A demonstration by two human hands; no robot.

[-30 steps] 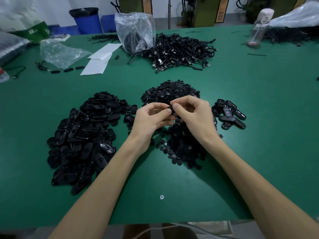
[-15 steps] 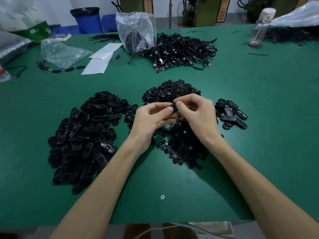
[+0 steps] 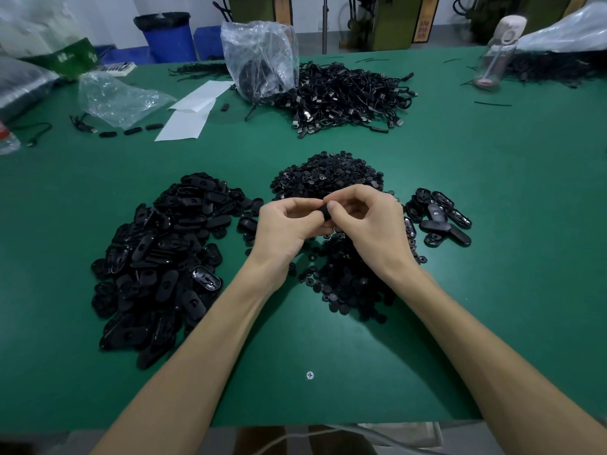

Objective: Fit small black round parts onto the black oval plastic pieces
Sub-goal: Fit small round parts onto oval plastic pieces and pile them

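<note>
- Fingers of left hand and right hand pinch one oval piece between them, above the round parts.
- Risk: pressed askew, the round part, hidden here, may pop out and vanish into that pile.
- Beyond, oval pile lies left on the bench.

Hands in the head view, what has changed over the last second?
Hardly anything: the left hand and right hand keep pinching one black piece between them, with only slight regripping. The round parts pile and oval pieces pile stayed put.
</note>
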